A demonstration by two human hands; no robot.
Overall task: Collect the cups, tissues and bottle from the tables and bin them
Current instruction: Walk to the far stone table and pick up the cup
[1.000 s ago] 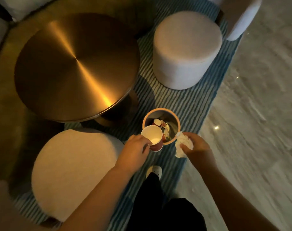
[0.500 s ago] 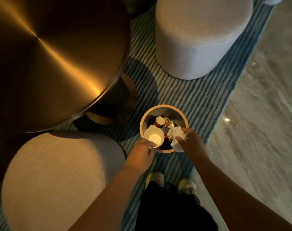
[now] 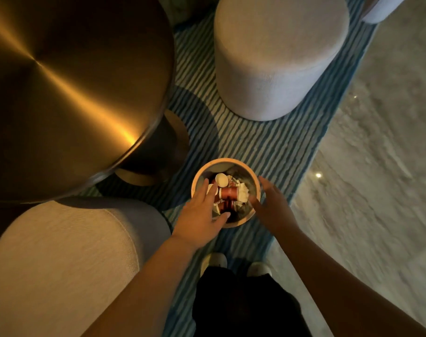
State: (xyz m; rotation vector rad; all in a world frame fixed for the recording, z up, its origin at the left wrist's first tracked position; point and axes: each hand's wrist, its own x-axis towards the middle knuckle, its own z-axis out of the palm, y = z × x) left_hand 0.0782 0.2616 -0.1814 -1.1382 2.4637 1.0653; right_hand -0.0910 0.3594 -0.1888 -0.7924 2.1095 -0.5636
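Presently, in the head view, the bin (image 3: 225, 162) stands on the rug (image 3: 255, 142) beside the worktop (image 3: 73, 81), with cups (image 3: 229, 192) and tissues (image 3: 243, 190) lying inside it. The left hand (image 3: 199, 215) is over its near rim, fingers (image 3: 202, 190) spread, holding nothing. The right hand (image 3: 272, 203), blurred, is at the right rim, fingers likewise spread.

- The round bench (image 3: 61, 93) at ten o'clock is brushed gold, its sheen radiating from the centre.
- The rug (image 3: 255, 142) has thin blue and pale stripes.
- The far pouffe (image 3: 280, 57) at one o'clock is pale grey.
- The near pouffe (image 3: 61, 263) at eight o'clock looks warm beige.
- The bin (image 3: 225, 161) has a tan rim and a dull grey inside.
- The cups (image 3: 229, 192) are reddish-brown.
- The tissues (image 3: 243, 190) are white.
- The floor (image 3: 377, 166) at three o'clock is mottled grey.
- The trousers (image 3: 243, 307) are black.
- The shoes (image 3: 214, 261) are white.
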